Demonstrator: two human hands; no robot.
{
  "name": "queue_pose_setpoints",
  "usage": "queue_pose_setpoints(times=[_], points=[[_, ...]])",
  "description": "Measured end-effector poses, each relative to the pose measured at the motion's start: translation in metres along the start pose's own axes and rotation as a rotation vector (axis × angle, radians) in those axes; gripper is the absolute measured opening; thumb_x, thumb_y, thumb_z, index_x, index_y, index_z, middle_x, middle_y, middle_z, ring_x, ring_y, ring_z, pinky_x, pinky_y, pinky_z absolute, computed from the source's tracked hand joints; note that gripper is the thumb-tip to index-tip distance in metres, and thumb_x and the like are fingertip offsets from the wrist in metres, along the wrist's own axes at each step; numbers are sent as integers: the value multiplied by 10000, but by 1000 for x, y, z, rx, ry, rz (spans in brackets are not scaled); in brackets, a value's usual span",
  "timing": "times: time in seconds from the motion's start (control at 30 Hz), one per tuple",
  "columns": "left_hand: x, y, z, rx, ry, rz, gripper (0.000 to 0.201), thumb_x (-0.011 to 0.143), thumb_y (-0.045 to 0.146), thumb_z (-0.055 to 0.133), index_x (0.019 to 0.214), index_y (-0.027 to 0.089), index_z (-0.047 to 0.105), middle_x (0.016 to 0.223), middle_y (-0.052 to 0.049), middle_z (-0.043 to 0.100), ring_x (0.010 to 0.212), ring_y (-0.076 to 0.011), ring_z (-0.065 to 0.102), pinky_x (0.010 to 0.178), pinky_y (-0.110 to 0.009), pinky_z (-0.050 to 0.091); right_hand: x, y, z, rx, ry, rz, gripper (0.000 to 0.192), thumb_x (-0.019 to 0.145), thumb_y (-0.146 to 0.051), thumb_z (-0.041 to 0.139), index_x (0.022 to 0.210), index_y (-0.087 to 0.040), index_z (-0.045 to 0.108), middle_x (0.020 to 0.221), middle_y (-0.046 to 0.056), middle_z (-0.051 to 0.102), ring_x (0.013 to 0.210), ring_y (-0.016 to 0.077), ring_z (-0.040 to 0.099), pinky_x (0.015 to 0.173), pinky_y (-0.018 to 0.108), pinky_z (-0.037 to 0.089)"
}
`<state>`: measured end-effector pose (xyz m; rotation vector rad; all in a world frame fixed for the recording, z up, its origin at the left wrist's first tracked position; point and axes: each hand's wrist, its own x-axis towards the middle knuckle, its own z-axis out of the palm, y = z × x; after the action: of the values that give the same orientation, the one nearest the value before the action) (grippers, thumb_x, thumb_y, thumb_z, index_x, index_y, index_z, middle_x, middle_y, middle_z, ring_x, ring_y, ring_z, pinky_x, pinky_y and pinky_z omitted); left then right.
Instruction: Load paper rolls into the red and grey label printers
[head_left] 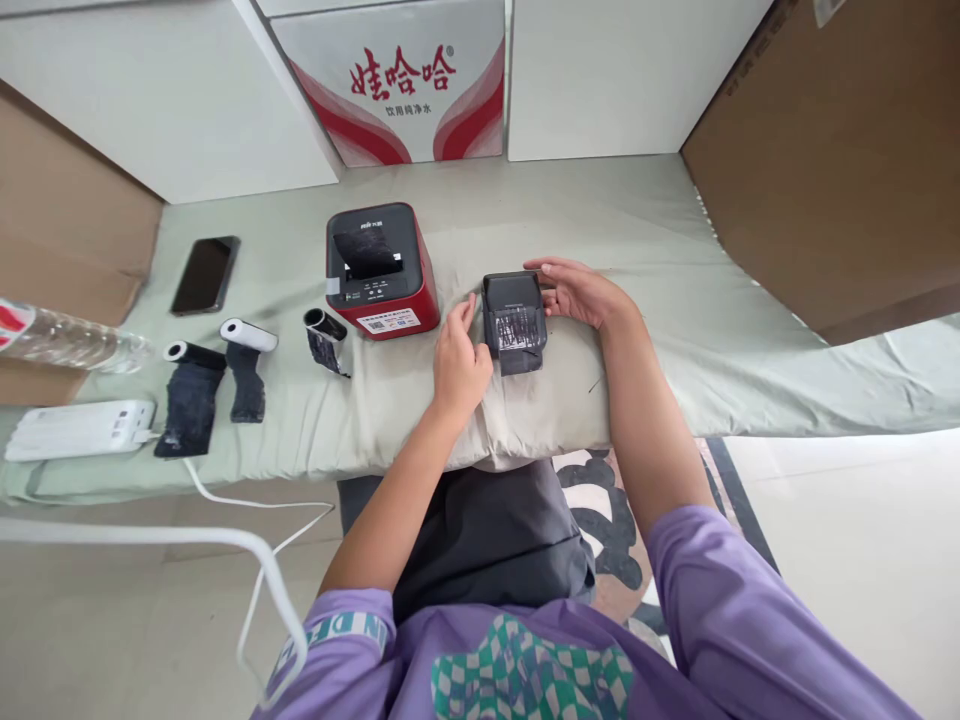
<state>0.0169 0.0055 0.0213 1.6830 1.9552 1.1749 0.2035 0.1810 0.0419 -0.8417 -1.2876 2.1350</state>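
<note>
A small black label printer (513,318) lies on the pale green cloth-covered table (675,300), a dark printed strip hanging from its front. My right hand (577,292) rests against the printer's right side, fingers curled over its top edge. My left hand (459,360) touches its left side, fingers loosely bent. A red and black printer (380,270) stands just left of it, with a dark strip in its slot.
Three paper rolls with dark unrolled strips (191,395) (244,365) (326,338) lie at left. A black phone (205,274), a plastic bottle (67,338) and a white power strip (79,428) with cable are further left. Cardboard boxes (840,160) stand at right.
</note>
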Motion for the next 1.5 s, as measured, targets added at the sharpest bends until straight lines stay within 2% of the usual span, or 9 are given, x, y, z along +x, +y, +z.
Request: queue_pose_setpoints(times=[0.13,0.3,0.5,0.67,0.83,1.0,1.17,1.37,1.5], points=[[0,3,-1,12,-14,-33,649,842,-12,457,1450,214,452,1574,-115,624,1518,-297,537,1253,-539,460,-1,1,3,-15,27,-18,349,855,-349,869,1110,-216,672,926,14,646,633,94,556,540,222,564],[1,3,-2,10,-39,-44,612,838,-28,468,1397,220,495,1536,-116,656,1451,-320,602,1187,-540,512,-3,0,5,-104,61,-12,357,853,-400,861,1115,-243,677,968,33,669,689,123,598,557,243,557],[6,4,-6,49,-63,-66,546,833,-46,502,1314,211,534,1448,-131,707,1403,-323,621,1152,-515,536,-13,-4,11,-259,67,8,440,874,-481,832,1243,-295,683,826,11,589,714,165,582,611,279,552],[11,2,-8,98,-85,-80,469,889,-9,500,1302,204,564,1377,-143,727,1320,-310,662,1132,-475,540,-19,-6,11,-384,46,43,636,878,-637,766,1420,-358,583,960,43,645,867,234,653,686,339,579],[11,-2,-3,134,-69,-59,448,921,21,486,1306,227,586,1338,-126,743,1272,-301,681,1109,-455,542,-17,-4,6,-386,-23,64,756,877,-699,731,1530,-421,471,1042,40,666,925,247,673,708,351,585],[8,-2,3,148,-36,-55,422,942,31,468,1303,213,589,1270,-140,763,1241,-294,697,1089,-442,535,-16,-4,8,-396,32,37,681,873,-636,756,1467,-381,543,995,41,639,897,238,654,716,347,576],[9,0,0,138,-42,-84,441,914,2,471,1277,223,587,1268,-126,766,1240,-297,700,1085,-456,541,-16,-6,7,-371,7,61,660,864,-534,760,1469,-395,533,1102,39,654,877,215,644,716,343,582],[10,6,-8,71,-29,-133,448,875,-63,464,1209,205,594,1341,-144,747,1271,-315,688,1075,-462,546,-17,-9,8,-382,-2,37,759,691,-276,757,1414,-388,553,1260,30,655,845,198,612,680,340,569],[8,6,-9,23,-11,-102,501,851,-87,450,1238,204,579,1379,-121,746,1285,-313,674,1116,-480,525,-13,-3,12,-371,79,-32,674,697,-325,834,1331,-357,607,1133,22,668,720,150,556,616,298,521]])
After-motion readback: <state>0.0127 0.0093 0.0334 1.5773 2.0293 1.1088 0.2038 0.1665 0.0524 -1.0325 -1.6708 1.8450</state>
